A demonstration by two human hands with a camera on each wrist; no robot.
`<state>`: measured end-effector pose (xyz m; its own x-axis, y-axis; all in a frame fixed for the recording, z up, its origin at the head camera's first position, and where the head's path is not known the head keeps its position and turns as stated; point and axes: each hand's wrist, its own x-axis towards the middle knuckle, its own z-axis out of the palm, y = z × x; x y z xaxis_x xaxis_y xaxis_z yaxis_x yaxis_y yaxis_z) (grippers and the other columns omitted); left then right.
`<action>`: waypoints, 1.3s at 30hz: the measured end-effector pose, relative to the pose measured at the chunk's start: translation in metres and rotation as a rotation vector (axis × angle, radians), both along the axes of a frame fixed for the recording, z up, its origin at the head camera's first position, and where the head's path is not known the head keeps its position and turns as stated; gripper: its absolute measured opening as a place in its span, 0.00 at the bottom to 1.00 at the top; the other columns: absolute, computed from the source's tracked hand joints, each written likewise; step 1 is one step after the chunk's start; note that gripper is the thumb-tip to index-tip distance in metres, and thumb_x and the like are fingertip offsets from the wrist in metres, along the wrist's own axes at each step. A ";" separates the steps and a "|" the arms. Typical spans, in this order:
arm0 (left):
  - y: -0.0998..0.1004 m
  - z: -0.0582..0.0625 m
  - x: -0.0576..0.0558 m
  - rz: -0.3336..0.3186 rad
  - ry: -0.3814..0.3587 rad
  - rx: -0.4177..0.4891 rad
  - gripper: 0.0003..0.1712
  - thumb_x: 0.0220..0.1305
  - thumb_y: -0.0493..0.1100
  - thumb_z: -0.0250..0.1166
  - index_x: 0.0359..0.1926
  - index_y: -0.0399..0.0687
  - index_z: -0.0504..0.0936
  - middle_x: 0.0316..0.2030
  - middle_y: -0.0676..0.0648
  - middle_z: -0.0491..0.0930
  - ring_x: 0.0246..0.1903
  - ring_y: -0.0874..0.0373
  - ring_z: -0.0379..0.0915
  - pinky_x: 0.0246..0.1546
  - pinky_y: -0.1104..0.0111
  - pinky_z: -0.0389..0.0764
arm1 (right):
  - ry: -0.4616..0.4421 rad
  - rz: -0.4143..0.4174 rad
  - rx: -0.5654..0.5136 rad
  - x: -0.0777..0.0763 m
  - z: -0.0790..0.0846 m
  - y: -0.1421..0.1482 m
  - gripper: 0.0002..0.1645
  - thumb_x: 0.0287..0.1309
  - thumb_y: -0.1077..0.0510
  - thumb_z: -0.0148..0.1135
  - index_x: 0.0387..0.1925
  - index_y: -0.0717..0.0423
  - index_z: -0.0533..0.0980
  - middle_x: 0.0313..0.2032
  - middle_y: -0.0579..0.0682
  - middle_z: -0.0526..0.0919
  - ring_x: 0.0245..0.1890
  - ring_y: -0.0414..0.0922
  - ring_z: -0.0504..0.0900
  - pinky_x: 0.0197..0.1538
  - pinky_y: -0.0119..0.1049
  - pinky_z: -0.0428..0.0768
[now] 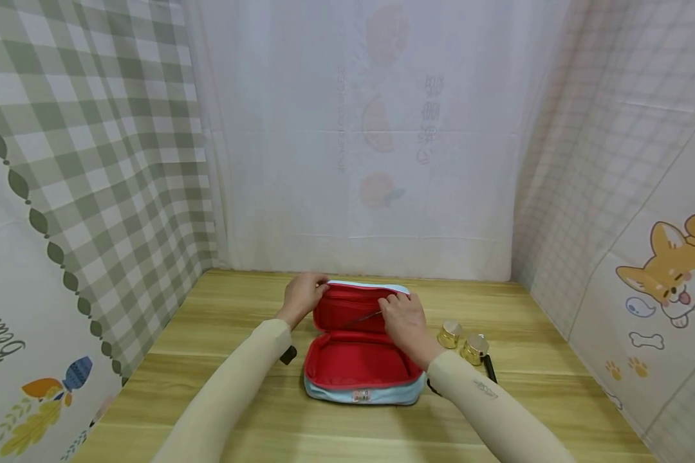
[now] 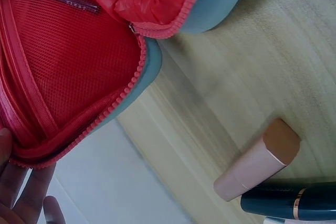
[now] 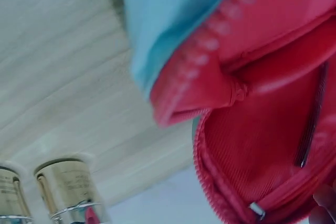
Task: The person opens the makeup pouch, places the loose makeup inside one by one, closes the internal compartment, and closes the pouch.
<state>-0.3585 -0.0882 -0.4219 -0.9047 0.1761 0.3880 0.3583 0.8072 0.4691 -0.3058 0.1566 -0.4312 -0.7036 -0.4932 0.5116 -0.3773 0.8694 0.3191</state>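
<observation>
A light blue cosmetic bag [image 1: 359, 362] with red lining lies unzipped on the table, its lid [image 1: 347, 314] raised at the back. My left hand [image 1: 304, 297] grips the lid's left corner, thumb inside and fingers behind, as the left wrist view shows. At the lid's right side my right hand [image 1: 404, 318] has its fingers curled at the upper rim; only fingertips [image 3: 323, 206] show in the right wrist view. A slim dark stick [image 3: 313, 119] lies along the lid's mesh, its end near those fingertips but apart from them. Whether it is behind the mesh, I cannot tell.
Two gold jars [image 1: 450, 334] stand right of the bag, near a black stick-like item [image 1: 490, 370]. To the left, in the left wrist view, lie a pink tube [image 2: 257, 161] and a dark teal tube [image 2: 273, 200]. Fabric curtains [image 1: 359, 161] enclose the wooden table [image 1: 255, 411].
</observation>
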 end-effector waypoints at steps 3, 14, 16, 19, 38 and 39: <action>-0.002 -0.002 0.000 -0.005 -0.002 0.016 0.10 0.66 0.40 0.66 0.46 0.48 0.89 0.43 0.49 0.86 0.43 0.53 0.82 0.40 0.57 0.81 | -0.001 -0.024 -0.032 0.004 0.006 0.009 0.05 0.54 0.64 0.65 0.33 0.52 0.79 0.28 0.49 0.80 0.33 0.50 0.79 0.35 0.44 0.70; -0.017 -0.008 0.002 -0.094 -0.013 0.059 0.14 0.63 0.34 0.68 0.50 0.44 0.87 0.44 0.45 0.86 0.45 0.50 0.82 0.44 0.56 0.81 | 0.046 -0.032 -0.204 0.016 0.024 0.061 0.08 0.58 0.63 0.64 0.38 0.52 0.86 0.33 0.51 0.87 0.33 0.53 0.83 0.33 0.47 0.74; -0.020 -0.009 0.002 -0.134 -0.027 0.075 0.16 0.61 0.31 0.67 0.51 0.42 0.86 0.45 0.44 0.86 0.44 0.49 0.83 0.44 0.57 0.81 | 0.048 -0.045 -0.216 0.021 0.025 0.073 0.07 0.59 0.62 0.65 0.38 0.53 0.86 0.34 0.51 0.87 0.34 0.53 0.83 0.34 0.48 0.75; -0.024 -0.012 0.003 -0.178 -0.045 0.100 0.18 0.60 0.27 0.67 0.52 0.38 0.85 0.45 0.42 0.86 0.44 0.48 0.83 0.44 0.58 0.82 | 0.063 -0.047 -0.227 0.026 0.025 0.091 0.07 0.57 0.63 0.65 0.38 0.54 0.86 0.34 0.53 0.87 0.34 0.54 0.84 0.33 0.49 0.75; -0.026 -0.014 0.005 -0.194 -0.034 0.119 0.20 0.60 0.28 0.68 0.53 0.42 0.86 0.47 0.43 0.85 0.44 0.49 0.83 0.43 0.59 0.82 | -0.244 -0.228 -0.345 0.064 0.005 0.183 0.08 0.61 0.63 0.60 0.36 0.61 0.84 0.27 0.55 0.84 0.22 0.51 0.79 0.24 0.48 0.76; -0.026 -0.014 0.005 -0.196 -0.033 0.118 0.19 0.60 0.28 0.68 0.53 0.41 0.85 0.47 0.42 0.85 0.44 0.49 0.83 0.43 0.58 0.82 | -0.278 -0.252 -0.344 0.066 0.002 0.187 0.08 0.61 0.62 0.60 0.34 0.60 0.84 0.25 0.54 0.83 0.20 0.49 0.77 0.22 0.47 0.74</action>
<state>-0.3533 -0.1140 -0.4362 -0.8703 0.3047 0.3869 0.4856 0.6624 0.5704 -0.2399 0.3438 -0.4297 -0.9115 -0.1264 0.3915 -0.1724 0.9814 -0.0844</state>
